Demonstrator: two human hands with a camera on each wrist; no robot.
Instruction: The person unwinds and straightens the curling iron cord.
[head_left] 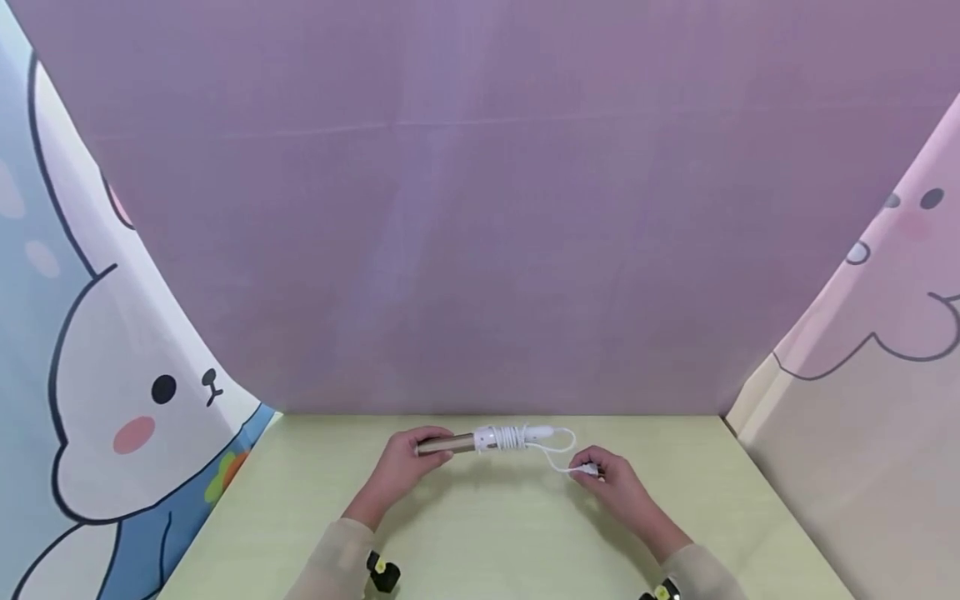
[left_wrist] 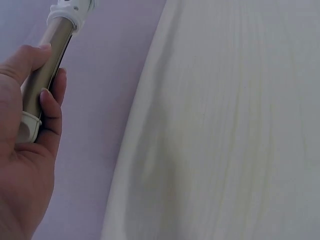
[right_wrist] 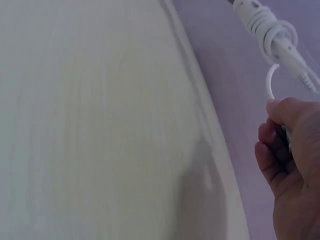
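Nearest us, the sleeves (head_left: pixel 330 562) and the right wrist piece (head_left: pixel 662 592) are cut off by the bottom edge. We see the left hand (head_left: pixel 401 467) gripping the gold barrel (head_left: pixel 446 444) of a corded wand (head_left: pixel 486 438), held above the table (head_left: pixel 495 533) between both hands. The right hand (head_left: pixel 618 483) pinches the plug (head_left: pixel 589 470), which its fingers mostly hide from us in the right wrist view. White cord (head_left: pixel 512 437) wraps the handle, whose small marks we cannot make out. Beyond hangs a purple backdrop (head_left: pixel 487 250).
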